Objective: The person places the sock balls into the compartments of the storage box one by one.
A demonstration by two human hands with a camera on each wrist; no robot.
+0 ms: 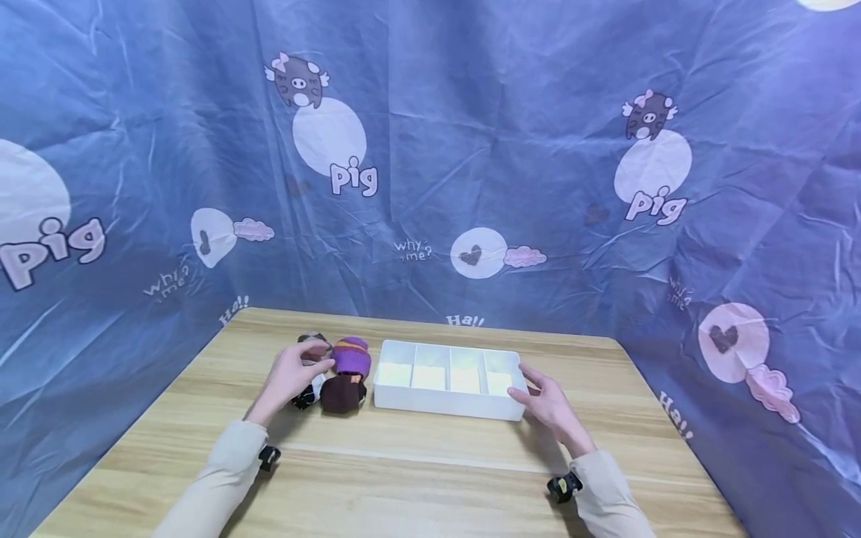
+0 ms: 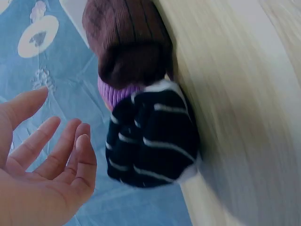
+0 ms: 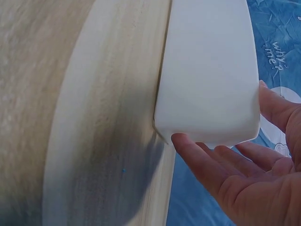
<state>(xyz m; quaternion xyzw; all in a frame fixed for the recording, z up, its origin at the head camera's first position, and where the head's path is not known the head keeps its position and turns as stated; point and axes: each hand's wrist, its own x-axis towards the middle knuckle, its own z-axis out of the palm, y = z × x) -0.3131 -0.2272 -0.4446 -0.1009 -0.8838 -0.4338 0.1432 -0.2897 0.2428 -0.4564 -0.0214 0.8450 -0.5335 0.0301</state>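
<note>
My left hand hovers over a cluster of balled-up socks at the box's left. Nothing lies between its loosely bent fingers in the left wrist view. The cluster holds a purple sock ball with an orange band, a dark brown ribbed one, a black one with white stripes, and a grey one partly covered by the hand. A white divided box stands to the right. My right hand holds its right end, thumb over the rim and fingers along the outside of the end wall.
Several compartments in a row divide the box, with pale bottoms showing. The wooden table extends toward me, its far edge just behind the box and socks. A blue printed curtain hangs around the back and sides.
</note>
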